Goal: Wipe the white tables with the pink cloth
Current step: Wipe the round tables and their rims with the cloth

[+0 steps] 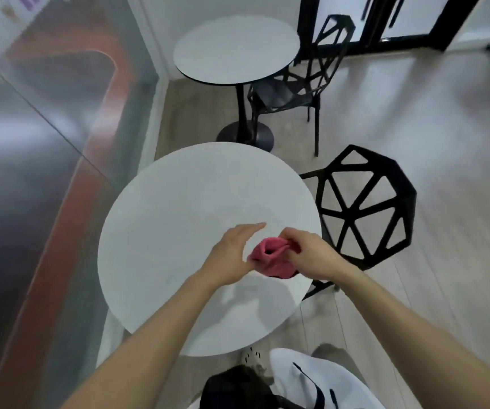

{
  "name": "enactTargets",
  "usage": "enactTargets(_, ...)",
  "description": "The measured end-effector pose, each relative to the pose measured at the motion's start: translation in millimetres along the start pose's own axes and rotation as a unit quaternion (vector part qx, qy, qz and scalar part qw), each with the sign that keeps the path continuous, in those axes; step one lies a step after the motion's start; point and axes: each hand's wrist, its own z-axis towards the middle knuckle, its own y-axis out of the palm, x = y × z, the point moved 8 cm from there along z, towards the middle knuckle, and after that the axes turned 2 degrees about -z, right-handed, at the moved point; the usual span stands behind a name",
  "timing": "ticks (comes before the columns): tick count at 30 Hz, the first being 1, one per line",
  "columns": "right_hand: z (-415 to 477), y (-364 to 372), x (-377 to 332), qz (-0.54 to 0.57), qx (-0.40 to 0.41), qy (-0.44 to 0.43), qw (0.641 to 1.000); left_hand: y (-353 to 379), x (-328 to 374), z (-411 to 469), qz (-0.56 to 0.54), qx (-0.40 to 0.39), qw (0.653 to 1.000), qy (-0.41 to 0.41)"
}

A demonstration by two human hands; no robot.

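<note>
A bunched pink cloth [270,258] hangs between my two hands above the near round white table [179,219]. My right hand [308,255] pinches the cloth's upper right edge with curled fingers. My left hand [232,255] holds the cloth's lower left side; its index finger points out straight while the thumb side grips the fabric. A second round white table [235,48] stands farther back.
A black lattice chair [367,205] stands right of the near table. Another black chair [303,84] sits by the far table. A shiny metal wall with a red stripe [46,143] runs along the left. Wood floor [444,113] lies to the right.
</note>
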Motion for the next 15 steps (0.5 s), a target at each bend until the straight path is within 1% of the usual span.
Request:
enactTargets(1, -10, 9, -5, 0.012, 0.009, 0.015, 1.000, 2, -4, -1, -0.023, -0.037, 0.999, 0.019)
enactTargets(3, -26, 28, -10, 0.044, 0.027, 0.055, 0.997, 7, -12, -6, -0.037, -0.110, 0.993, 0.027)
enactTargets(5, -34, 54, -9, 0.056, 0.053, 0.094, 0.993, 8, -17, -14, -0.006, -0.158, 0.986, 0.042)
enactTargets(7, -38, 82, -13, 0.056, 0.083, 0.112, 0.989, 7, -25, -25, 0.040, -0.189, 0.979, 0.060)
enactTargets(10, -40, 132, -17, 0.077, 0.087, 0.140, 0.983, -3, -59, -42, 0.066, -0.206, 0.974, 0.067)
enactTargets(13, -45, 175, -30, 0.085, 0.098, 0.162, 0.978, -28, -121, -59, 0.103, -0.177, 0.977, 0.054)
enactTargets(15, -50, 194, -37, 0.111, 0.133, 0.195, 0.965, -45, -165, -74, 0.140, -0.171, 0.975, 0.033)
